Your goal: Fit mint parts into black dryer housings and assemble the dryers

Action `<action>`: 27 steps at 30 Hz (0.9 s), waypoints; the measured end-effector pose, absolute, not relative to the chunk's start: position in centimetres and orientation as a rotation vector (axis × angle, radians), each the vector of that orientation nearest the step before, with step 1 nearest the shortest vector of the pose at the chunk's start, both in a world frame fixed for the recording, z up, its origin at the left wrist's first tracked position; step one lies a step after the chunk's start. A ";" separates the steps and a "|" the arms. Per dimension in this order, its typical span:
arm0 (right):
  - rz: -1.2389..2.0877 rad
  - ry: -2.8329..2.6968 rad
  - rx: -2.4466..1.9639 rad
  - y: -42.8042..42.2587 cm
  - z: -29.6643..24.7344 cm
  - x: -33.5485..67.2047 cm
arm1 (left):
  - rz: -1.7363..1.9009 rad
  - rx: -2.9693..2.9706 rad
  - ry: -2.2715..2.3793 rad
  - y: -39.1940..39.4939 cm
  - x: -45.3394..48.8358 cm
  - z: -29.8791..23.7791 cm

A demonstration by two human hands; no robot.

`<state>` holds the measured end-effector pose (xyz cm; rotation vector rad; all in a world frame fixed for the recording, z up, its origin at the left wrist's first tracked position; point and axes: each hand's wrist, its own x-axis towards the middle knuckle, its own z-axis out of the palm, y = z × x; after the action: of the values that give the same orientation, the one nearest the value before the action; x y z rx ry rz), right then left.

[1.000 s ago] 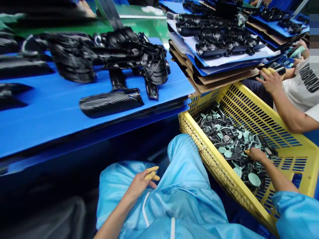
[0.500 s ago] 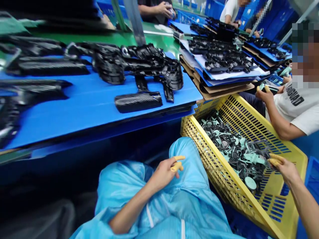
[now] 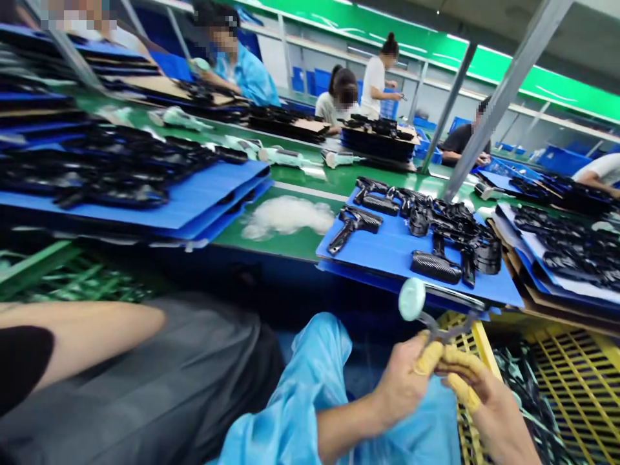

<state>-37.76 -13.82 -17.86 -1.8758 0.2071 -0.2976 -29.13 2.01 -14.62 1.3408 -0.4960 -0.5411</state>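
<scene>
Above my lap, close to the yellow basket, my left hand [image 3: 402,381] and my right hand [image 3: 491,400] meet with their fingers closed on one small part. It is a dark grey curved plastic part [image 3: 450,334] with a round mint-green disc [image 3: 412,299] at its left end. Yellow finger covers are on the fingertips of both hands. The lower portion of the part is hidden behind the fingers. At the right, the yellow basket [image 3: 480,342] holds a heap of similar grey and mint-green parts [image 3: 526,387].
Glossy black handle-shaped housings [image 3: 436,266] lie on a blue sheet [image 3: 387,252] before me. More stacked blue sheets [image 3: 213,194] carry black parts at the left. A seated person's leg [image 3: 194,374] is beside mine. A green crate [image 3: 58,265] stands left. Slanted metal posts [image 3: 508,97] rise from the bench.
My right hand has come out of the yellow basket with a grey and mint-green part. Both hands now meet on it over my lap. The camera view has swung left.
</scene>
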 end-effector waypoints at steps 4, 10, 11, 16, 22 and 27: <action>-0.527 0.222 -2.349 -16.4 -12.6 -32.6 | -0.267 1.397 -0.223 9.3 -26.0 -14.4; -0.769 -0.134 -2.656 -18.3 -8.5 -24.3 | -0.154 1.439 -0.043 15.6 -24.7 -14.8; -0.765 -0.228 -2.680 -17.9 -8.2 -22.9 | -0.140 1.445 -0.035 15.9 -24.6 -14.8; -0.675 -0.550 -2.750 -14.5 -5.9 -17.6 | -0.089 1.443 -0.037 16.5 -23.8 -14.2; -0.952 -0.024 -3.013 -20.9 -2.4 -16.7 | -0.224 1.512 -0.146 17.3 -23.0 -13.4; -0.616 1.015 -2.900 -37.2 -2.3 -22.5 | -0.683 1.461 -0.322 16.6 -23.0 -15.1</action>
<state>-22.48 -37.21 -2.32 -2.8997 1.0154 -0.6159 -23.05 16.55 -15.11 1.4608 -0.3217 -0.6828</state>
